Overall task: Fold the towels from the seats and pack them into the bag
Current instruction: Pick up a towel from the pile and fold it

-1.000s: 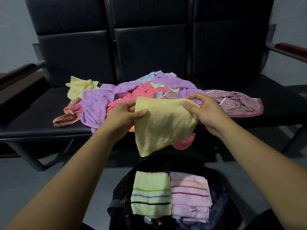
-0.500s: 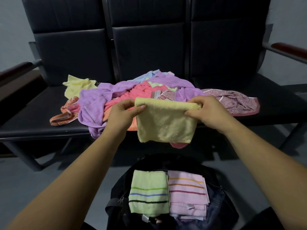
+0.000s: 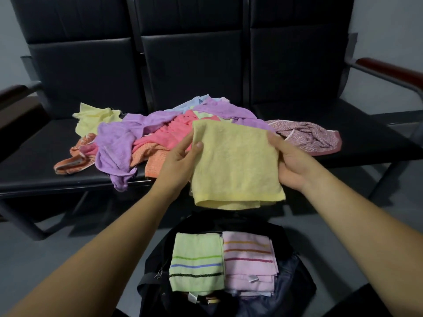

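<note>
A folded yellow towel [image 3: 235, 163] hangs in front of the seats, above the open black bag [image 3: 295, 282]. My left hand [image 3: 180, 161] pinches its left edge with thumb on top. My right hand [image 3: 290, 161] grips its right edge. Inside the bag lie a folded green striped towel [image 3: 196, 261] and a folded pink striped towel [image 3: 248, 259] side by side. A loose heap rests on the black seats [image 3: 34, 165]: a purple towel [image 3: 116, 147], a red-pink towel [image 3: 169, 133], an orange towel [image 3: 73, 159], a pale yellow towel [image 3: 91, 117] and a patterned maroon cloth [image 3: 309, 138].
The three-seat black bench has wooden armrests at the left [image 3: 13, 92] and right [image 3: 389, 69]. Grey floor [image 3: 45, 255] surrounds the bag. The right seat [image 3: 366, 124] beyond the maroon cloth is bare.
The yellow towel has been folded over and now hangs as a flatter, wider rectangle. Both hands shifted to its side edges and the view tilted down a little.
</note>
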Tool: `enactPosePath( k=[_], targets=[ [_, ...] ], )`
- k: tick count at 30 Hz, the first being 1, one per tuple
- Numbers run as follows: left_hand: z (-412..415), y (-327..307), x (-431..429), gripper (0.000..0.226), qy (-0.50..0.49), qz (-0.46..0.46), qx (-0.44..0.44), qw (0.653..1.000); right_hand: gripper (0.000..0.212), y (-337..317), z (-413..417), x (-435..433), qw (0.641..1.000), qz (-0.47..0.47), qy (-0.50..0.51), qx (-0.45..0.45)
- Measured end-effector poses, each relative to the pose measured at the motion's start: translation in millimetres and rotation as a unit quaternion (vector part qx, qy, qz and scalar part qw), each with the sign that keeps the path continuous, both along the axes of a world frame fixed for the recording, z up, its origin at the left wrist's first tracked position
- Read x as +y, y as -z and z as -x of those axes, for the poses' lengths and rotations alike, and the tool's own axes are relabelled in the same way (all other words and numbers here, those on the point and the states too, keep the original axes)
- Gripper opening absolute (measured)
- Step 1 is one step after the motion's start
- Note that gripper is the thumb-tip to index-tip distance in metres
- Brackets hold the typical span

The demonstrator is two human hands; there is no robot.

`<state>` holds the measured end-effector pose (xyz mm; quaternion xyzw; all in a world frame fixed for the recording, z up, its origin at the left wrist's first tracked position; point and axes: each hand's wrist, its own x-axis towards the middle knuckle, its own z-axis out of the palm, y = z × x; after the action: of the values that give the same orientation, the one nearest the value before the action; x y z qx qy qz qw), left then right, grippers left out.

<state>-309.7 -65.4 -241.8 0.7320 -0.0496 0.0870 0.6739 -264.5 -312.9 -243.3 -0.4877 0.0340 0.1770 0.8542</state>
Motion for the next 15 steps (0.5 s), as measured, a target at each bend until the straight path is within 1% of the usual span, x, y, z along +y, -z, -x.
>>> enactPosePath(
  k=[2,3,5,7,8,9,11,13,15],
  targets=[
    [1,13,-6,0.038,0.021,-0.011,0.036,0.999,0.034,19,7,-4,0.997,0.061,-0.038,0.007],
    [2,23,-8,0.039,0.030,-0.016,0.062,0.997,0.030,31,9,-6,0.996,0.084,-0.040,0.017],
    [4,47,-11,0.042,0.040,-0.024,0.112,0.993,0.025,55,12,-10,0.992,0.115,-0.011,0.043],
    [8,74,-15,0.034,0.041,-0.033,0.162,0.985,0.022,81,13,-16,0.984,0.158,0.023,0.081],
    [11,88,-19,0.029,0.042,-0.039,0.182,0.982,0.020,95,15,-20,0.976,0.191,0.033,0.100],
    [15,102,-23,0.029,0.045,-0.043,0.201,0.978,0.019,109,17,-24,0.967,0.222,0.036,0.123],
    [23,126,-32,0.033,0.056,-0.042,0.247,0.967,0.022,136,25,-32,0.946,0.275,0.022,0.171],
    [32,150,-40,0.040,0.066,-0.067,0.287,0.953,0.024,161,32,-38,0.925,0.316,0.003,0.210],
    [39,170,-46,0.043,0.079,-0.096,0.324,0.938,0.022,181,39,-40,0.912,0.339,-0.003,0.232]
  ],
)
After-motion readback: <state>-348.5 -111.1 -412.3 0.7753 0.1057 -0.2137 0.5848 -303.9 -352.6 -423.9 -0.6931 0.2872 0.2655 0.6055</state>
